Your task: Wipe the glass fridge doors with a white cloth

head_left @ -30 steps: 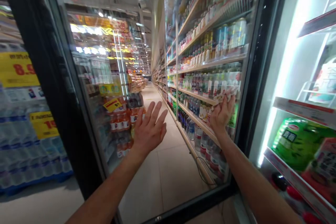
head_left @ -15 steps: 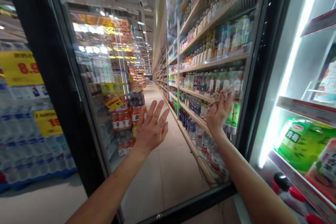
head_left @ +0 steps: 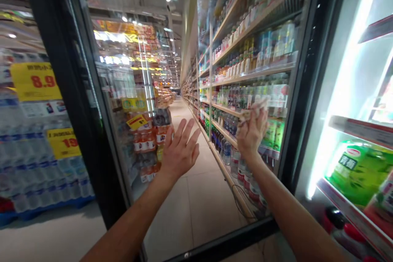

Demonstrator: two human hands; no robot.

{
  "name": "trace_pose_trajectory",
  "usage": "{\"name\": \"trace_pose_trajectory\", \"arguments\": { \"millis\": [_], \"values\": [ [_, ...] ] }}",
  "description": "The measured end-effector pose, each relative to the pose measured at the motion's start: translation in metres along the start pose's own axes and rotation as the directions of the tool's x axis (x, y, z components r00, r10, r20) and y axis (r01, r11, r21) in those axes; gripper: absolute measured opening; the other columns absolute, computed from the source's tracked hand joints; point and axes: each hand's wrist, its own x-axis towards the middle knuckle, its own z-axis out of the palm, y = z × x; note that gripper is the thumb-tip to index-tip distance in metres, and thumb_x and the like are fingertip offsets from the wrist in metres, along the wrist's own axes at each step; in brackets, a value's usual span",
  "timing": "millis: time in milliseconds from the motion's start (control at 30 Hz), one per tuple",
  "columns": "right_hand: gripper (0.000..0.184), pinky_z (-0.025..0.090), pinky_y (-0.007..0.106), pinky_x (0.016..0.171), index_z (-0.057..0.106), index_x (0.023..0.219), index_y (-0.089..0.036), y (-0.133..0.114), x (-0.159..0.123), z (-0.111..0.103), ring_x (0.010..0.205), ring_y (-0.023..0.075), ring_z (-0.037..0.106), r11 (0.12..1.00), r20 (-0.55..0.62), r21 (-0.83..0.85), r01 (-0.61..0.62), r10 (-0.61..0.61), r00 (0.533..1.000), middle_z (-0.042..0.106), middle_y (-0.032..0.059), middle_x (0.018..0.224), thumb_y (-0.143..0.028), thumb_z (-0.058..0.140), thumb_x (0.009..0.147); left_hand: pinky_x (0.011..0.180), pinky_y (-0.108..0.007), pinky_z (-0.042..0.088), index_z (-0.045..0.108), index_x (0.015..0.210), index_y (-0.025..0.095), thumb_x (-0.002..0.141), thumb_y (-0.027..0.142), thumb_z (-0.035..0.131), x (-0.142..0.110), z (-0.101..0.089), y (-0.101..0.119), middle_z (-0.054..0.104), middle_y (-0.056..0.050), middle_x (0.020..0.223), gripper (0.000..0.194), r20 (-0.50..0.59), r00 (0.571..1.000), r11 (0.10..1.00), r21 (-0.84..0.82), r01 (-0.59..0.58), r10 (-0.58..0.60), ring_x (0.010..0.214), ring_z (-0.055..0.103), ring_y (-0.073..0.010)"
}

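In front of me stands a glass door (head_left: 166,221) in a black frame (head_left: 89,102). My left hand (head_left: 180,147) is at the middle of the pane, fingers stretched out and spread, holding nothing; whether the palm touches the glass I cannot tell. My right hand (head_left: 252,133), farther right, has a crumpled pale cloth (head_left: 254,111) under its fingers, apparently pressed against the pane. Part of the cloth is hidden by the hand. Shelves of bottled drinks (head_left: 248,59) show through or in the glass behind both hands.
At right, a lit cooler holds a green drink pack (head_left: 353,172) on a shelf, with dark and red bottle caps (head_left: 354,231) below. Stacked water bottles (head_left: 39,172) with yellow price signs (head_left: 33,82) stand at left. A cable (head_left: 241,200) shows near the door's bottom.
My right hand has moved slightly left with the cloth. My left hand stays spread at nearly the same spot. The whole view has shifted a little to the right.
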Motion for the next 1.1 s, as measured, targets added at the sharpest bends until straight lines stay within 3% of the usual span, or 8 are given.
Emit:
{"name": "trace_pose_trajectory", "arguments": {
  "millis": [167, 300, 400, 500, 600, 833, 1000, 1100],
  "values": [
    [0.051, 0.014, 0.049, 0.113, 0.037, 0.135, -0.028, -0.033, -0.034, -0.005, 0.138, 0.0231, 0.022, 0.869, 0.205, 0.12, 0.481, -0.495, 0.844, 0.04, 0.005, 0.142, -0.025, 0.043, 0.084, 0.11, -0.045, 0.018, 0.048, 0.124, 0.02, 0.08, 0.024, 0.054, 0.0, 0.0, -0.001, 0.044, -0.01, 0.136, 0.044, -0.011, 1.0, 1.0, -0.009, -0.005, 0.005, 0.133, 0.03, -0.0233],
    [0.05, 0.019, 0.056, 0.108, 0.036, 0.136, -0.022, 0.009, -0.01, -0.002, 0.136, 0.0276, 0.025, 0.987, 0.033, 0.003, 0.158, -0.158, 0.987, 0.035, 0.0116, 0.144, -0.025, 0.036, 0.086, 0.11, -0.044, 0.018, 0.047, 0.125, 0.021, 0.081, 0.024, 0.052, 0.0, -0.001, 0.0, 0.044, -0.009, 0.136, 0.044, -0.004, 1.0, 1.0, -0.015, -0.002, 0.002, 0.133, 0.029, -0.0229],
    [0.05, 0.022, 0.06, 0.104, 0.035, 0.137, -0.018, 0.013, 0.002, 0.002, 0.137, 0.0311, 0.022, 0.998, -0.071, -0.014, -0.055, 0.054, 0.996, 0.028, 0.0162, 0.146, -0.026, 0.032, 0.087, 0.111, -0.044, 0.017, 0.047, 0.126, 0.022, 0.081, 0.024, 0.051, 0.0, -0.001, 0.001, 0.043, -0.009, 0.137, 0.045, -0.006, 1.0, 1.0, -0.019, 0.002, -0.002, 0.133, 0.029, -0.0226],
    [0.051, 0.02, 0.055, 0.108, 0.034, 0.137, -0.023, -0.018, -0.015, -0.002, 0.139, 0.0276, 0.017, 0.979, 0.078, 0.034, 0.199, -0.202, 0.976, 0.03, 0.0108, 0.146, -0.027, 0.039, 0.086, 0.111, -0.045, 0.018, 0.047, 0.126, 0.022, 0.081, 0.023, 0.052, 0.0, -0.001, 0.0, 0.043, -0.009, 0.137, 0.046, -0.013, 1.0, 1.0, -0.028, 0.004, -0.005, 0.133, 0.03, -0.0231],
    [0.048, 0.017, 0.051, 0.111, 0.042, 0.131, -0.033, -0.029, -0.034, -0.007, 0.138, 0.0238, 0.021, 0.876, 0.21, 0.114, 0.468, -0.482, 0.851, 0.036, 0.0032, 0.144, -0.025, 0.046, 0.083, 0.11, -0.045, 0.019, 0.047, 0.125, 0.022, 0.08, 0.023, 0.052, 0.0, -0.001, -0.001, 0.043, -0.009, 0.137, 0.045, -0.017, 1.0, 1.0, -0.031, 0.003, -0.003, 0.132, 0.031, -0.0237],
    [0.048, 0.023, 0.06, 0.104, 0.039, 0.135, -0.022, 0.022, -0.002, -0.001, 0.137, 0.0303, 0.023, 0.998, -0.052, -0.035, -0.049, 0.047, 0.998, 0.028, 0.0134, 0.147, -0.025, 0.034, 0.087, 0.112, -0.044, 0.016, 0.045, 0.128, 0.022, 0.08, 0.023, 0.052, 0.0, 0.001, 0.0, 0.041, -0.009, 0.138, 0.048, -0.01, 1.0, 0.999, -0.041, 0.004, -0.004, 0.134, 0.027, -0.0225],
    [0.051, 0.021, 0.051, 0.11, 0.035, 0.136, -0.026, -0.024, -0.028, -0.005, 0.139, 0.0244, 0.019, 0.937, 0.152, 0.045, 0.346, -0.348, 0.925, 0.037, 0.0083, 0.143, -0.024, 0.039, 0.086, 0.111, -0.044, 0.016, 0.045, 0.127, 0.024, 0.081, 0.024, 0.051, 0.0, 0.002, -0.001, 0.042, -0.008, 0.138, 0.047, -0.019, 1.0, 1.0, -0.015, 0.002, -0.002, 0.134, 0.027, -0.0216],
    [0.049, 0.019, 0.05, 0.111, 0.038, 0.134, -0.029, -0.008, -0.032, -0.007, 0.137, 0.0219, 0.024, 0.911, 0.156, 0.046, 0.41, -0.412, 0.898, 0.042, 0.0052, 0.14, -0.023, 0.04, 0.086, 0.111, -0.044, 0.017, 0.046, 0.127, 0.023, 0.081, 0.024, 0.052, 0.0, 0.001, -0.001, 0.042, -0.008, 0.137, 0.047, -0.018, 1.0, 1.0, -0.012, -0.005, 0.005, 0.134, 0.027, -0.0216]
  ]
}}
